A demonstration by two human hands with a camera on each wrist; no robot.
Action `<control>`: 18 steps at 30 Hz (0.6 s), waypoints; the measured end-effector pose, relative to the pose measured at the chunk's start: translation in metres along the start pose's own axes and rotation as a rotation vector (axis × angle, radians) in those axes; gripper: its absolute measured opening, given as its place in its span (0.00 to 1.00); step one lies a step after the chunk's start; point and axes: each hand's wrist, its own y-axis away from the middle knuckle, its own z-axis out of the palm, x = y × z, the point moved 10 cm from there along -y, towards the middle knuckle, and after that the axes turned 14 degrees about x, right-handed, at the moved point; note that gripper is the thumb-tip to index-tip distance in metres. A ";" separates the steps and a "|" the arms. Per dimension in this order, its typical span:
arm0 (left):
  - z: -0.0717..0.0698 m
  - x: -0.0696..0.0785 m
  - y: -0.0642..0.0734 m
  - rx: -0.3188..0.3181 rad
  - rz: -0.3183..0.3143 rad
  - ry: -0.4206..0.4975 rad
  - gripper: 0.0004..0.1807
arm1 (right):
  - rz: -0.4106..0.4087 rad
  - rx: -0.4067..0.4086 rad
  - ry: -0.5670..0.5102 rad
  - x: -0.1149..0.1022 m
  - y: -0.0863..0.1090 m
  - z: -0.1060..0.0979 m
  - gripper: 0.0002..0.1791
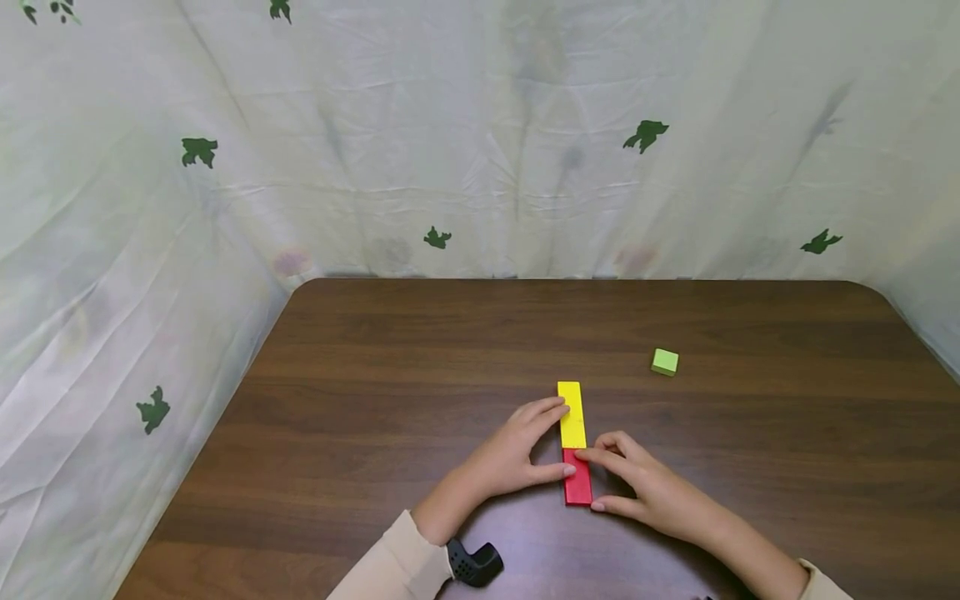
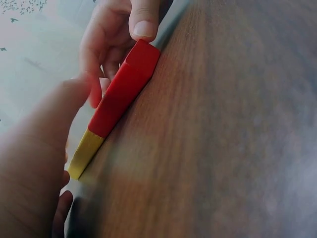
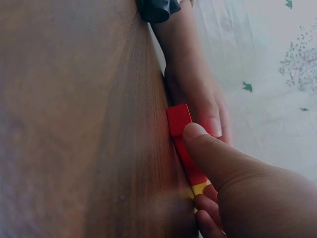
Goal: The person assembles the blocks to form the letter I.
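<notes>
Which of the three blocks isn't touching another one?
The small green block, lying off by itself; the yellow block and red block meet end to end.

Left hand (image 2: 37, 153) filling the lower left, close and soft in focus; its thumb pointing up toward the red block (image 2: 119, 94), contact there hard to tell; its other fingertips showing low, beside the yellow block (image 2: 86, 152); red and yellow lying end to end on the wood-grain table (image 2: 198, 124), their line slanting across the view; my right hand (image 2: 116, 34) coming in at the top, thumb resting on red's near end, fingers curling behind; pale patterned cloth (image 2: 39, 59) hanging behind; table blurring rightward.
</notes>
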 end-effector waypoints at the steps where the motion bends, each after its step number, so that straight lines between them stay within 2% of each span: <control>1: 0.001 0.000 0.000 -0.006 0.002 -0.007 0.38 | -0.003 0.001 0.003 0.000 0.000 0.000 0.28; 11: 0.001 0.001 0.001 -0.008 0.029 -0.039 0.37 | 0.055 -0.028 0.021 0.004 0.001 0.002 0.30; 18: 0.004 -0.002 0.002 -0.018 0.011 -0.037 0.37 | 0.106 0.035 0.048 0.006 -0.006 -0.014 0.33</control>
